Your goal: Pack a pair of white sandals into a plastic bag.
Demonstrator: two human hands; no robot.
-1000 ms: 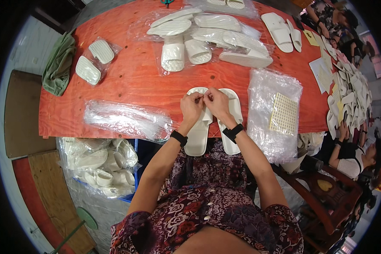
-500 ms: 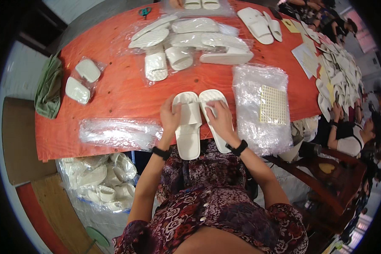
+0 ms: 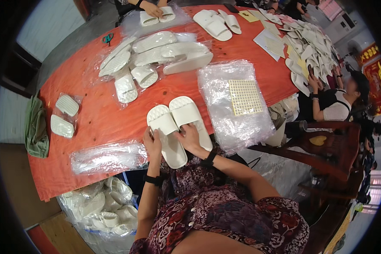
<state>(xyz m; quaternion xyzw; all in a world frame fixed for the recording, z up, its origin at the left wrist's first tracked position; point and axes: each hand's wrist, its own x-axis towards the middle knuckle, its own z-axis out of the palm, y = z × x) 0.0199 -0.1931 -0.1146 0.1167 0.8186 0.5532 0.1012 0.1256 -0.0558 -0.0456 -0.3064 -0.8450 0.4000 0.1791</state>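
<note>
A pair of white slippers lies side by side at the table's near edge in front of me, toes pointing away and heels over the edge. My left hand [image 3: 153, 143] grips the outer side of the left slipper [image 3: 172, 153], thumb near its strap. My right hand [image 3: 189, 138] is at the right slipper [image 3: 185, 111], its fingers bent at the strap's rear opening and the thumb pointing toward the left slipper. The fingertips there are partly hidden. To the right lies a stack of clear plastic bags [image 3: 218, 95] with a yellow grid sticker sheet [image 3: 245, 97] on top.
Bagged slippers [image 3: 156, 55] cover the table's far middle; another bagged pair [image 3: 63, 125] lies left, by a green cloth [image 3: 37, 127]. More clear bags [image 3: 110, 157] lie near left. Loose slippers [image 3: 309, 46] are piled far right. Another person's hands [image 3: 153, 9] touch slippers across the table.
The view has turned, shifting the table leftward. My right hand has moved from the right slipper's toe part to behind its strap; my left hand has slid back along the left slipper's side.
</note>
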